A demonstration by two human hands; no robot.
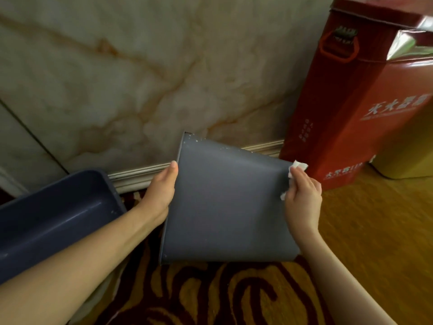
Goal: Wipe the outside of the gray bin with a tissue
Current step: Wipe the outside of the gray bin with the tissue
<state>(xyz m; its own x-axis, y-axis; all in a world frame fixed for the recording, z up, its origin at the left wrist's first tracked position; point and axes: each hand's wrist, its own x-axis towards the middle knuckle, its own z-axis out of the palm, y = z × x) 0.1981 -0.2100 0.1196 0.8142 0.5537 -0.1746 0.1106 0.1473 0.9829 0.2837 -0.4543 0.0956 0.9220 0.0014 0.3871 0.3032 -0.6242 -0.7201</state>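
Observation:
The gray bin (225, 202) is tipped on its side above the patterned rug, one flat outer wall facing me, with pale specks near its far corner. My left hand (161, 191) grips its left edge, thumb along the wall and fingers hidden behind. My right hand (303, 198) presses a crumpled white tissue (296, 168) against the bin's right edge, near the far corner. Part of the tissue is hidden under my fingers.
A second gray bin (56, 219) lies at the left beside my forearm. A tall red metal cabinet (346, 102) stands at the right against the marble wall (140, 78), with a yellow container (410, 151) beyond it. Red and gold rug (222, 294) lies below; wooden floor (375, 219) lies right.

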